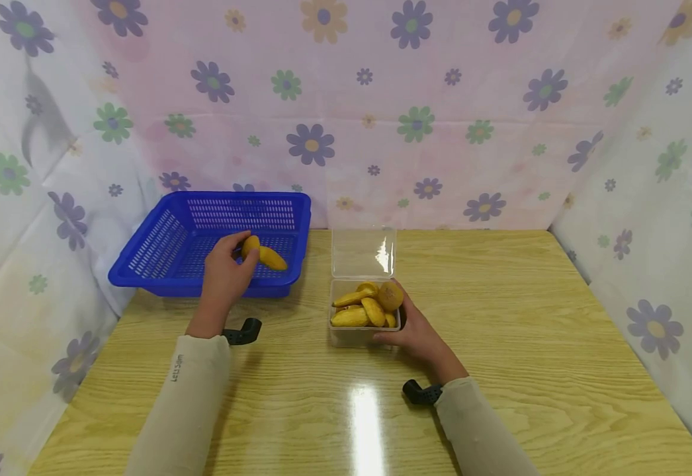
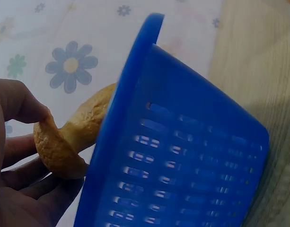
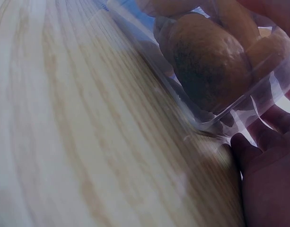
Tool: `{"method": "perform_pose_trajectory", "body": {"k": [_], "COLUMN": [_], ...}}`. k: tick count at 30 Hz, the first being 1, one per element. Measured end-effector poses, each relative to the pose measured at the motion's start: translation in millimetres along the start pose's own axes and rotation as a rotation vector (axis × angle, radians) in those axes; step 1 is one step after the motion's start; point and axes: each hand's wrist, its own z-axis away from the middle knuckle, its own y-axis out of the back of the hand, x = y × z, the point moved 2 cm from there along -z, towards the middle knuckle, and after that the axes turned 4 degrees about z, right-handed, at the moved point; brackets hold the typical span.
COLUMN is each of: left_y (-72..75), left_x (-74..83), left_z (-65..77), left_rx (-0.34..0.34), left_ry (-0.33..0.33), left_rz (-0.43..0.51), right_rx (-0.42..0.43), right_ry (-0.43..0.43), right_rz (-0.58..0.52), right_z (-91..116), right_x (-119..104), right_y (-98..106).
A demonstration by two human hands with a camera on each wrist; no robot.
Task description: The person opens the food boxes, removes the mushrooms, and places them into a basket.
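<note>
Pinching a yellow mushroom [image 1: 271,257] by its cap, the left hand [image 1: 225,271] works at ten o'clock from the clear box [image 1: 352,340]; there it is now, above the blue basket [image 1: 170,283], stem pointing to four o'clock; from the left wrist we see the thumb on one side of the cap, fingers on the other, and the stem slipping out of sight behind the rim; whether it touches the basket floor I cannot tell.

Over to the right hand [image 1: 414,328], and it has the box by its three o'clock side, thumb along the front, fingers round toward the back; the lid [image 1: 362,254] stands open at twelve o'clock, see-through, with a bright glare at its right; inside lie several yellow pieces [image 1: 350,318], crowded together, a rounded one [image 1: 390,296] at one o'clock; the right wrist gives us a large piece close against the clear wall, dark on one flank, though the shade there is heavy.

Both box and basket sit on a wood-grain table [image 1: 489,317], a shining streak at six o'clock from the box; flowered cloth [image 1: 364,99] rises behind it all; pale sleeves [image 1: 173,410], black straps [image 1: 243,331] at both wrists.
</note>
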Motion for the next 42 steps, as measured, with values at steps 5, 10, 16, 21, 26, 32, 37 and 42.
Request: {"method": "perform_pose_trajectory", "body": {"k": [5, 10, 16, 21, 26, 32, 37, 42], "left_y": [-1.8, -4.7, -7.7, -8.3, -9.7, -10.6, -12.2, -12.5], "left_x": [-4.4, -7.2, -6.6, -2.6, -2.6, -3.0, -4.1, -3.3], "left_z": [-1.2, -3.0, -3.8, -2.7, -2.9, -3.7, -4.6, -4.6], "left_rx": [-0.017, -0.053, -0.114, -0.142, -0.160, -0.175, -0.162, -0.154], "left_ry": [-0.003, 0.000, 0.029, 0.029, 0.032, 0.040, 0.033, 0.020], "left_rz": [-0.082, -0.147, -0.236, -0.280, -0.318, -0.338, -0.348, -0.346], "right_rx": [-0.001, 0.008, 0.023, 0.023, 0.026, 0.029, 0.031, 0.030], "right_ry": [-0.017, -0.030, -0.033, -0.036, -0.041, -0.047, -0.043, -0.053], "right_rz": [0.012, 0.004, 0.024, 0.055, 0.069, 0.087, 0.097, 0.102], "right_z": [5, 5, 6, 7, 7, 6, 6, 7], "right_x": [-16, -16, -16, -19, -22, -21, -21, -20], "right_y": [1, 1, 0, 0, 1, 1, 2, 2]}}
